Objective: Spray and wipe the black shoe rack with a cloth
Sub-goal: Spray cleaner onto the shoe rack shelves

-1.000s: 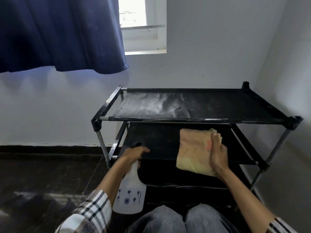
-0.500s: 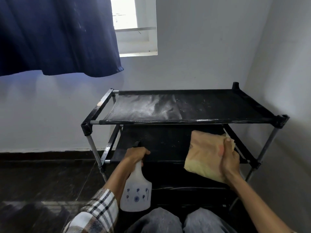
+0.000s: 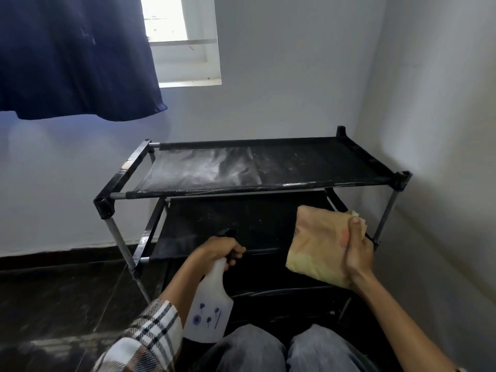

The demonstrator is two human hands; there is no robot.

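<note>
The room was a white corner with a window [image 3: 182,36] and a dark blue curtain [image 3: 75,55]. The black shoe rack [image 3: 257,170] stood against the wall, its top shelf still dusty. Just past the right hand [image 3: 358,253], the cloth [image 3: 319,245] lay flat under its fingers, likely ready to rub the middle shelf. The left hand [image 3: 217,251] squeezed the spray bottle [image 3: 210,307] by its neck, nozzle facing the rack.
</note>
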